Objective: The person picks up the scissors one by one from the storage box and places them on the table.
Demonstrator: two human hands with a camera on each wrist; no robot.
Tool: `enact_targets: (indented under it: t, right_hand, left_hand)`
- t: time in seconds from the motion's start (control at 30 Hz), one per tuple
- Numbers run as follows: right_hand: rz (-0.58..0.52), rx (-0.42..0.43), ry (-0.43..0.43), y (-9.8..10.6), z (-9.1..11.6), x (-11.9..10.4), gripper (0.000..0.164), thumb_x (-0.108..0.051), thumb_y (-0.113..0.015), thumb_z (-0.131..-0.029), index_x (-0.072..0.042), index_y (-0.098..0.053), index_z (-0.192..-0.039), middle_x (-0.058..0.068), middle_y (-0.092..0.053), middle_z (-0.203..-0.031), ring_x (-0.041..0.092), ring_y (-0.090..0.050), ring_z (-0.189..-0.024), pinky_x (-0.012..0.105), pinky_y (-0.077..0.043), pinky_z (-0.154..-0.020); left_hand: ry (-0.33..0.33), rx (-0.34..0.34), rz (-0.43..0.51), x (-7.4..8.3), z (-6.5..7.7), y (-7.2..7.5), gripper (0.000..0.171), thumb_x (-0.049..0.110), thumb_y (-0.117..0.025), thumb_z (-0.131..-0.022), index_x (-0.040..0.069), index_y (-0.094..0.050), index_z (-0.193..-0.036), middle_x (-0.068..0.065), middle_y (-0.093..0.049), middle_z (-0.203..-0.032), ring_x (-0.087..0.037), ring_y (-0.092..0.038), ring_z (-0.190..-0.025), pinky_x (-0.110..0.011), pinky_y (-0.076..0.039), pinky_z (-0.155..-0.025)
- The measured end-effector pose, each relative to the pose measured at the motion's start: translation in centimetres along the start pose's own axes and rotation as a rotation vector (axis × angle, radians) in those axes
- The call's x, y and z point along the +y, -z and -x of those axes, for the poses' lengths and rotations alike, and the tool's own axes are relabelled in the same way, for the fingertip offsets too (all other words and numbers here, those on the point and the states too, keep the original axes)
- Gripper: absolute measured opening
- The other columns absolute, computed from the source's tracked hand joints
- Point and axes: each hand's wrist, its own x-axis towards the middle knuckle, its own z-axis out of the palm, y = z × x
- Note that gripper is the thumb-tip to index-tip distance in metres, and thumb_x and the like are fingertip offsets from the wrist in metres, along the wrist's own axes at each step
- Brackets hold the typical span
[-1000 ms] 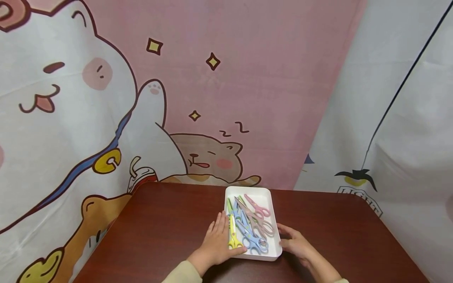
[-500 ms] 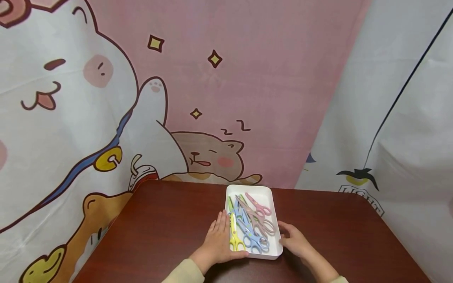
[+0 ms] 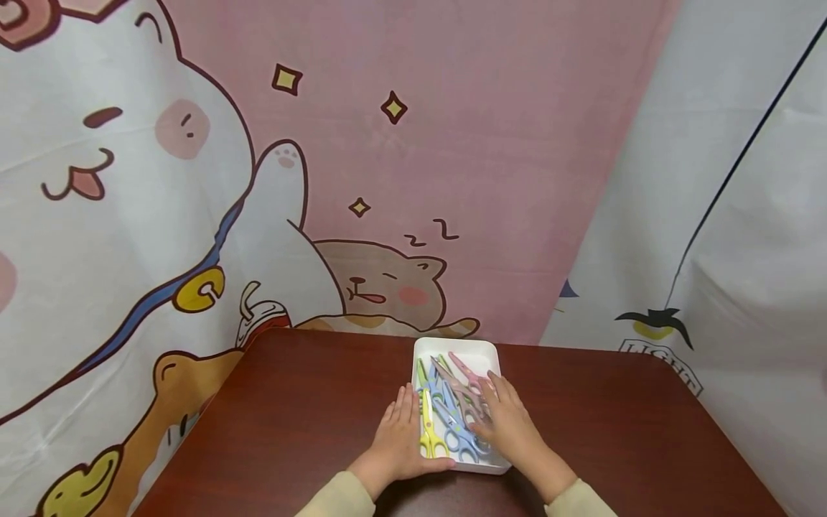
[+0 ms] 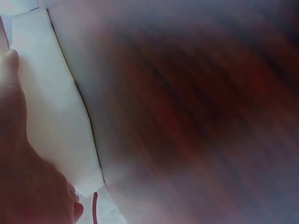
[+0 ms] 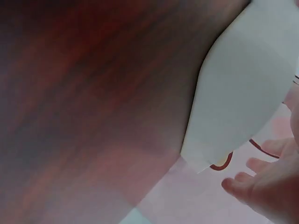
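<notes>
A white rectangular tray holds several plastic craft scissors in a loose pile. Yellow scissors lie along its left side, with blue scissors beside them. Farther back are pink scissors and dusty-pink scissors. My left hand rests against the tray's left side with straight fingers, its thumb along the near edge; the left wrist view shows the thumb on the tray's wall. My right hand is over the tray's right side, fingers extended above the scissors, hiding some handles. Whether it touches any cannot be told.
The tray stands on a dark reddish-brown wooden table, near the middle. Behind the table hangs a pink and white cloth with cartoon animals. Table surface extends on both sides of the tray.
My right hand has left the tray's right outer side and moved up and left over the scissors. My left hand and the tray have stayed in place.
</notes>
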Motion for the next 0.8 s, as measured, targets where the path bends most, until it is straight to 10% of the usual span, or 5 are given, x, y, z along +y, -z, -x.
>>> enact_targets:
  t: [0.4, 0.8]
  right_hand:
    - [0.097, -0.050, 0.029, -1.1, -0.8, -0.6, 0.075, -0.035, -0.079, -0.074, -0.001, -0.048, -0.134, 0.024, -0.042, -0.140, 0.046, -0.039, -0.128, 0.060, -0.039, -0.097]
    - [0.137, -0.259, -0.131, -0.3, -2.1, -2.2, 0.066, -0.036, -0.078, -0.076, 0.005, -0.057, -0.123, 0.025, -0.050, -0.125, 0.039, -0.051, -0.111, 0.053, -0.047, -0.089]
  left_hand:
    - [-0.007, 0.017, -0.016, -0.2, -0.3, -0.8, 0.133, 0.095, -0.038, -0.061, -0.004, -0.019, -0.148, -0.022, -0.014, -0.156, -0.032, -0.015, -0.145, -0.044, -0.028, -0.112]
    - [0.004, -0.003, 0.002, -0.3, -0.2, -0.6, 0.133, 0.094, -0.039, -0.061, -0.004, -0.019, -0.148, -0.023, -0.014, -0.156, -0.033, -0.015, -0.145, -0.044, -0.027, -0.112]
